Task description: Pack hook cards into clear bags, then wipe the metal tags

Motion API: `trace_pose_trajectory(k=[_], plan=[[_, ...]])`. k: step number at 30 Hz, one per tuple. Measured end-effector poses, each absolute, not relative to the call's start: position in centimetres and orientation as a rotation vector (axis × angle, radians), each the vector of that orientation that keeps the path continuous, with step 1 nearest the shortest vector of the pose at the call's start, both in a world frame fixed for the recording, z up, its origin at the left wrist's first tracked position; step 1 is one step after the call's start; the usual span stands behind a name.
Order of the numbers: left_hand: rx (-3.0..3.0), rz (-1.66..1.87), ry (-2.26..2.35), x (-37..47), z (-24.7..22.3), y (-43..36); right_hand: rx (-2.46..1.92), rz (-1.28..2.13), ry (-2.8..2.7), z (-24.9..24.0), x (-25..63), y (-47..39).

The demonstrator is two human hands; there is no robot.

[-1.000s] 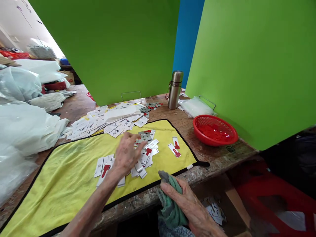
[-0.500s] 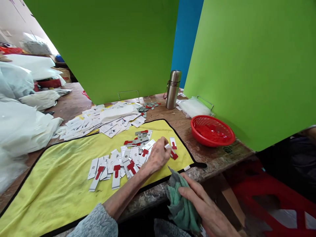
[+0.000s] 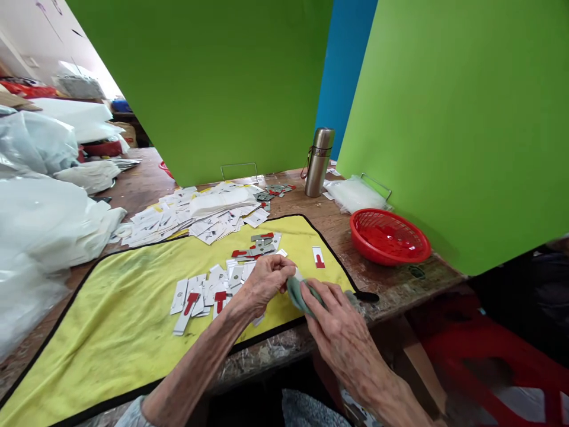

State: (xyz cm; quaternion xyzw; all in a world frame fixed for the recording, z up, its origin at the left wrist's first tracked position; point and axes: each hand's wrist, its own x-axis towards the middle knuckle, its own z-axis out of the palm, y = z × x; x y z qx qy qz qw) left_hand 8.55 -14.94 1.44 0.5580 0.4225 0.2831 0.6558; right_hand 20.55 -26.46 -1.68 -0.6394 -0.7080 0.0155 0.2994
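My left hand (image 3: 268,281) pinches a small white strip (image 3: 297,273), mostly hidden between the fingers and the cloth. Wrapped in my right hand (image 3: 340,320) is a green cloth (image 3: 301,295), pressed against that strip. Beneath both hands lies a yellow towel (image 3: 128,308) with a black border. Left of my left hand, a heap of white and grey strips (image 3: 207,286) is spread over it, some with red T-shaped parts (image 3: 191,303). One white strip with a red part (image 3: 319,257) lies alone, just beyond my right hand.
A red plastic basket (image 3: 355,240) holding red pieces stands at the right. Behind are a steel thermos (image 3: 319,163), a stack of clear bags (image 3: 358,194) and loose paper cards (image 3: 208,216). Green boards (image 3: 213,89) wall the table; white plastic bags (image 3: 48,231) pile up left.
My left hand has drawn the strip back from the towel's right side. My right hand has risen from below the table edge, bringing the cloth onto it. The view has shifted slightly.
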Motion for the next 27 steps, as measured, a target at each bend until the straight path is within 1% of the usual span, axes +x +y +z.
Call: trace_pose_trajectory(k=[2, 4, 7, 11, 15, 17, 20, 21, 23, 24, 27], plan=[[1.221, 0.650, 0.990, 7.9, 1.3, -14.9, -1.718, 0.306, -1.706, -1.5, 21.4, -27.2], [1.175, 0.641, 0.983, 7.7, 1.2, -15.1, -1.740, 0.613, -1.380, -0.9, 22.1, -27.4], [1.157, 0.638, 0.904, 8.1, 1.2, -16.0, -1.607, 0.962, -1.044, 0.0, 21.8, -26.6], [1.192, 0.665, 0.855, 8.3, 0.9, -17.2, -1.455, 1.170, -1.002, 0.0, 19.9, -25.5], [1.241, 0.672, 0.912, 6.0, 0.8, -15.7, -1.333, 1.408, -0.841, -0.6, 19.3, -26.3], [1.395, 0.686, 1.059, 4.4, 1.1, -14.0, -1.315, 1.468, -0.750, -1.0, 19.5, -27.1], [1.882, 0.750, 1.421, 3.8, 1.9, -11.7, -1.369, 1.466, -0.595, -1.7, 19.9, -28.2], [2.041, 0.738, 1.476, 4.4, 2.1, -11.3, -1.387, 1.459, -0.546, -2.0, 20.0, -28.5], [2.270, 0.622, 1.408, 6.8, 2.2, -11.1, -1.404, 1.455, -0.491, -2.6, 20.0, -28.8], [2.372, 0.485, 1.294, 8.4, 2.1, -11.4, -1.412, 1.451, -0.486, -2.8, 20.0, -28.9], [2.481, 0.358, 1.125, 13.3, 0.9, -12.4, -1.528, 1.354, -0.578, -3.2, 20.3, -29.5]])
